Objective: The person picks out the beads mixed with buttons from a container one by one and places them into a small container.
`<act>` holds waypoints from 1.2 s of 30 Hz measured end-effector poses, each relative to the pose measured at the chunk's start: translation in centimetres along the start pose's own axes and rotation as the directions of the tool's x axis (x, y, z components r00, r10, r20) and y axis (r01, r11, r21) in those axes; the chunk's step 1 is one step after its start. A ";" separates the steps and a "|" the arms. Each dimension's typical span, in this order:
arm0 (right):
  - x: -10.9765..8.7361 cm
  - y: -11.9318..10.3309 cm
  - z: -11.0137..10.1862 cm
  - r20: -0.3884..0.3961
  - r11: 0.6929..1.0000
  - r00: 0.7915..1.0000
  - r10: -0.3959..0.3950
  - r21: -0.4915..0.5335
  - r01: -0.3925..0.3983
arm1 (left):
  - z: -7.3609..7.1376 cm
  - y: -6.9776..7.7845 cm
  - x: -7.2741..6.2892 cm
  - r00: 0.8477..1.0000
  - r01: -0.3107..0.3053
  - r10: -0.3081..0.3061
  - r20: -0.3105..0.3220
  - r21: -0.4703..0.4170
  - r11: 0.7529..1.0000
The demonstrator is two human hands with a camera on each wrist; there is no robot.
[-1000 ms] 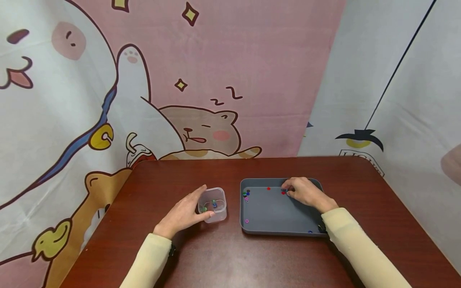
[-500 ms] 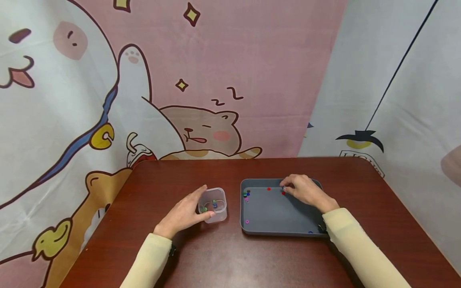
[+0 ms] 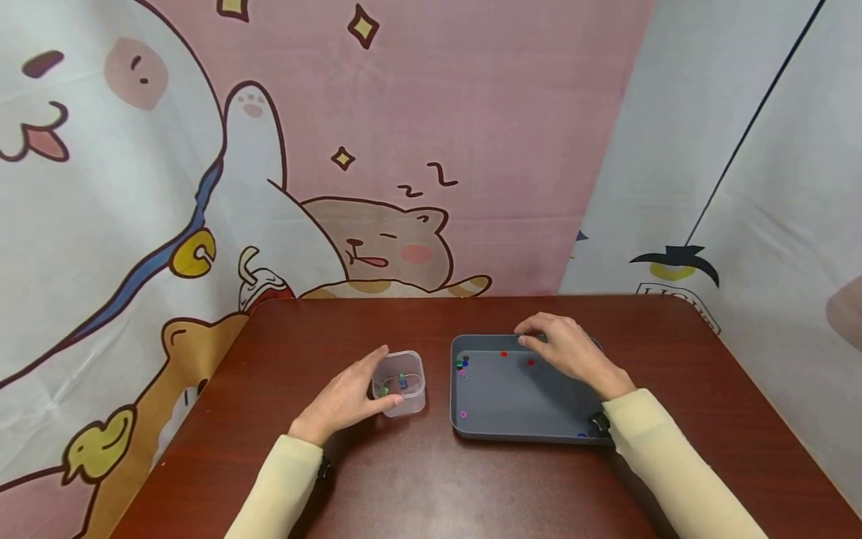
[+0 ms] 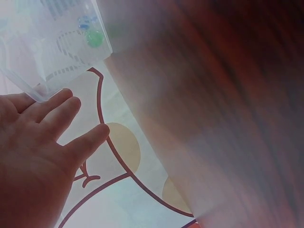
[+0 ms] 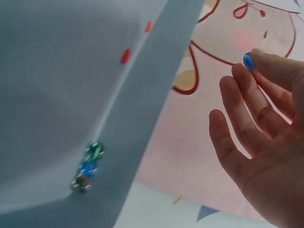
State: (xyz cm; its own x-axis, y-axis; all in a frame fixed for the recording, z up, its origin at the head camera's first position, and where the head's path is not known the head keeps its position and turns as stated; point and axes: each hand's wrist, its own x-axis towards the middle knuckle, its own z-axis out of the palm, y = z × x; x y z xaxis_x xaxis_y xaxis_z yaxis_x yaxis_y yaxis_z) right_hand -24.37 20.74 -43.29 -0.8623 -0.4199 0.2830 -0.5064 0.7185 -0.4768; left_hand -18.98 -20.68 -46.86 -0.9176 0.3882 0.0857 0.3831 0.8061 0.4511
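Observation:
My left hand [image 3: 340, 397] rests against the left side of a small clear plastic box [image 3: 416, 404], thumb at the near rim, other fingers fairly straight. Inside the box lie a green marble [image 4: 94, 38] and a blue marble [image 4: 85, 22]. My right hand [image 3: 572, 348] is over the far rim of a grey tray [image 3: 525, 404], pinching a small shiny blue marble [image 5: 248, 61] between thumb and index finger. Its other fingers are spread. In the tray's far left corner sit green [image 5: 95, 151], blue [image 5: 88, 168] and brownish [image 5: 81, 184] marbles.
Two small red pieces [image 3: 503, 354] lie near the tray's far side. A pink ring [image 3: 462, 414] is by its near left corner, and a blue piece [image 3: 582, 435] by the near edge. All stands on a brown table [image 3: 431, 486], before a printed cloth [image 3: 505, 150].
My right hand has lifted from the tray floor near the red piece and moved up and slightly left, carrying the blue marble. The left hand has stayed at the box.

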 end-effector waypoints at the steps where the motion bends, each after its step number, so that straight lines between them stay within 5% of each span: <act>1: 0.1 -0.3 -0.1 -0.003 1.000 1.000 0.000 0.008 0.000 | 0.0 0.0 0.0 1.000 0.000 0.000 -0.001 -0.001 1.000; 16: 0.7 -5.5 0.0 -0.086 0.985 0.994 -0.068 0.154 0.081 | -0.1 0.1 0.1 1.000 0.003 -0.003 0.002 -0.002 1.000; 36: 3.2 -12.0 3.3 -0.138 0.941 0.976 -0.168 0.274 0.201 | 0.0 0.2 0.1 1.000 0.016 -0.016 0.000 -0.024 1.000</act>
State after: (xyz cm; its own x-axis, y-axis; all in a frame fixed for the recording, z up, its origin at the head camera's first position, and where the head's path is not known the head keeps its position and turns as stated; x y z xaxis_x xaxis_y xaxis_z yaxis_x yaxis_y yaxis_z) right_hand -21.05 9.00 -39.43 -0.7562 -0.4543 0.4709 -0.6501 0.4399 -0.6196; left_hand -19.00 -20.51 -46.80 -0.9234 0.3757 0.0785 0.3662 0.8012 0.4732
